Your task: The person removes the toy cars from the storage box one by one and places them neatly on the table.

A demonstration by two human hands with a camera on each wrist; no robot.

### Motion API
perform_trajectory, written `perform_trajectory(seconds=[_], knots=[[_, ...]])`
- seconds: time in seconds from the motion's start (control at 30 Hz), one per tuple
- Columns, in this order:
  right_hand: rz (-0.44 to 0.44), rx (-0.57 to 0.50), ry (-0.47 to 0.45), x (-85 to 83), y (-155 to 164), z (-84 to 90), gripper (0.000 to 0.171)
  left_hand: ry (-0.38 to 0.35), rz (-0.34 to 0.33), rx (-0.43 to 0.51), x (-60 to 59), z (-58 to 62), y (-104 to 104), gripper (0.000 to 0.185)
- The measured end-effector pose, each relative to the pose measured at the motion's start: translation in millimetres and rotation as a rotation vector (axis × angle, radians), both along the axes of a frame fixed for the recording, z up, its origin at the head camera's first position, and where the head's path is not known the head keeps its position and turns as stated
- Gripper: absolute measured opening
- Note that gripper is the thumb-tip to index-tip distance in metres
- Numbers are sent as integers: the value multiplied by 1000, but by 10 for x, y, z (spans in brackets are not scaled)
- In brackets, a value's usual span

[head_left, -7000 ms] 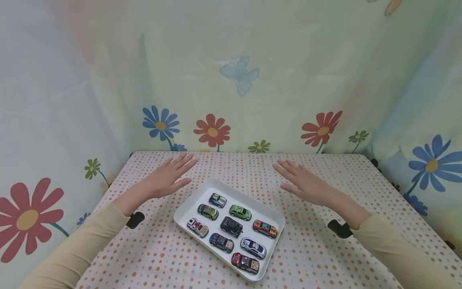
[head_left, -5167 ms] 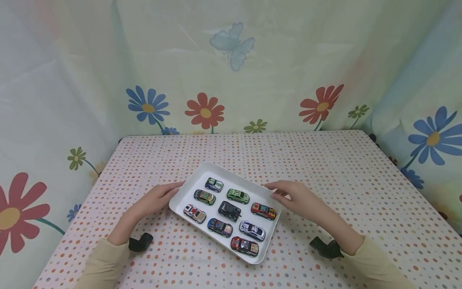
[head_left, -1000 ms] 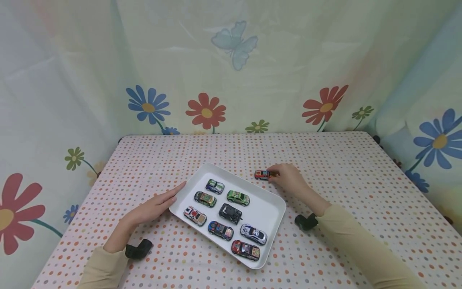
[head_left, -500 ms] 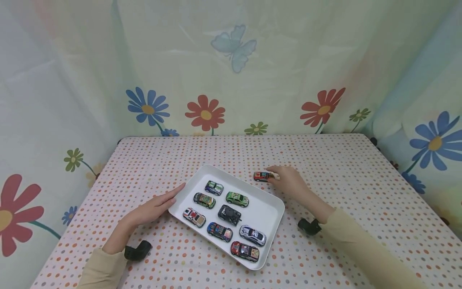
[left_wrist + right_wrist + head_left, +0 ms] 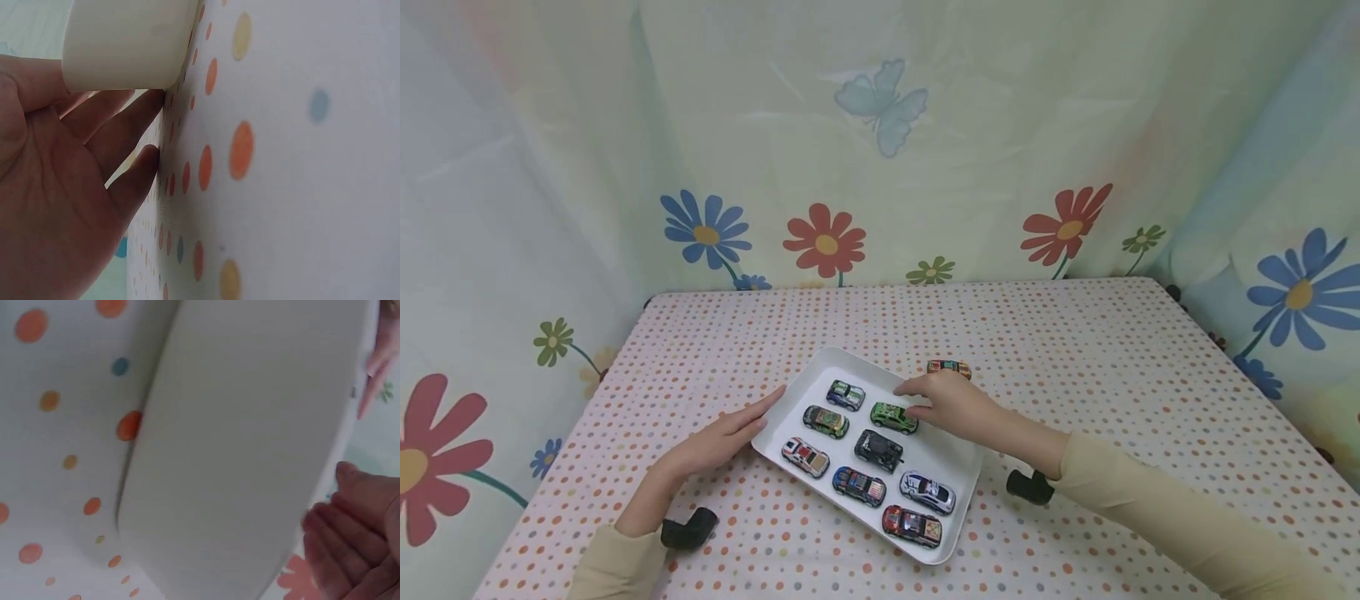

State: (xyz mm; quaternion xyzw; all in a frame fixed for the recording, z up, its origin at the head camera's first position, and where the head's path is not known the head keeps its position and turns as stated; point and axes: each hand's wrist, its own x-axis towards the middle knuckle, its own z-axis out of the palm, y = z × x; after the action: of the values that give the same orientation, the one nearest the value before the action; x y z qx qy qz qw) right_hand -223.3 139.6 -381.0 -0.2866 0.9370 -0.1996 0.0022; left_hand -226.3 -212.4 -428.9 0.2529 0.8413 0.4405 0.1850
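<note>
A white tray (image 5: 808,500) lies aslant on the table with several toy cars in it. My left hand (image 5: 715,442) rests against its left side, fingers straight; the left wrist view shows the thumb and fingers at the tray wall (image 5: 125,50). Over the tray's far right part hovers my right hand (image 5: 958,404), fingers parted around the near end of a green toy car (image 5: 889,417), which still sits in the tray. A red and yellow toy car (image 5: 950,367) stands on the table behind the right hand, partly hidden by it.
In the tray beside the green car are a black toy car (image 5: 880,450), a white and black one (image 5: 927,492) and several others. A dotted cloth (image 5: 700,350) covers the table; a flowered curtain (image 5: 970,167) hangs behind.
The red and yellow car went from the tray to the table behind it. My right hand has let go of it and moved left over the green car. The left hand stays put.
</note>
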Motion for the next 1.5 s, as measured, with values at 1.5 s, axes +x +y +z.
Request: perform_trajectory(seconds=[1.5], knots=[[-185, -206, 26, -217, 525, 149, 41, 3, 10, 0, 8, -2, -2, 48]])
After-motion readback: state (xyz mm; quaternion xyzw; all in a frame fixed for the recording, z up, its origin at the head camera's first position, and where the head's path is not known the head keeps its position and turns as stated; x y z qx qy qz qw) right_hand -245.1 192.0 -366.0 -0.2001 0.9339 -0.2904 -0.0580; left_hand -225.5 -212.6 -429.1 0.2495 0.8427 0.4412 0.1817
